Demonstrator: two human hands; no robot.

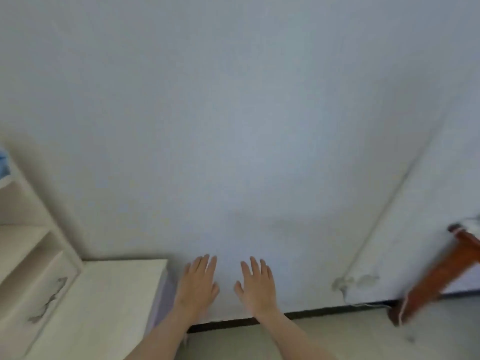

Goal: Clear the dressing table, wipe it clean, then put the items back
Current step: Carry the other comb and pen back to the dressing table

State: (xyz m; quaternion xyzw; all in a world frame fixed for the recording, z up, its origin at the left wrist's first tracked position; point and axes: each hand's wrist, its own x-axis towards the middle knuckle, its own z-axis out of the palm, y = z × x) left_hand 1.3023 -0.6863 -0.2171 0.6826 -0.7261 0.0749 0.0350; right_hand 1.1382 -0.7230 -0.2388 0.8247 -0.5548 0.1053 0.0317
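L hand [198, 283] flat, fingers spread, empty | R hand [255, 287] same, empty, just beside L, both before white wall [233, 126] | dressing table [104, 302] low-left w/ shelf unit [28, 242], top bare | frame blurry

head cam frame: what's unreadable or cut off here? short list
- Blue item, head view: cut by the left edge and blurred; cannot tell what it is.
- White shelf unit: left part out of frame; contents not visible.
- Brown wooden furniture: cut by the right edge, motion-blurred.
- White tabletop: front cut by the bottom edge.
- Left hand and right hand: open, empty; palms face away.
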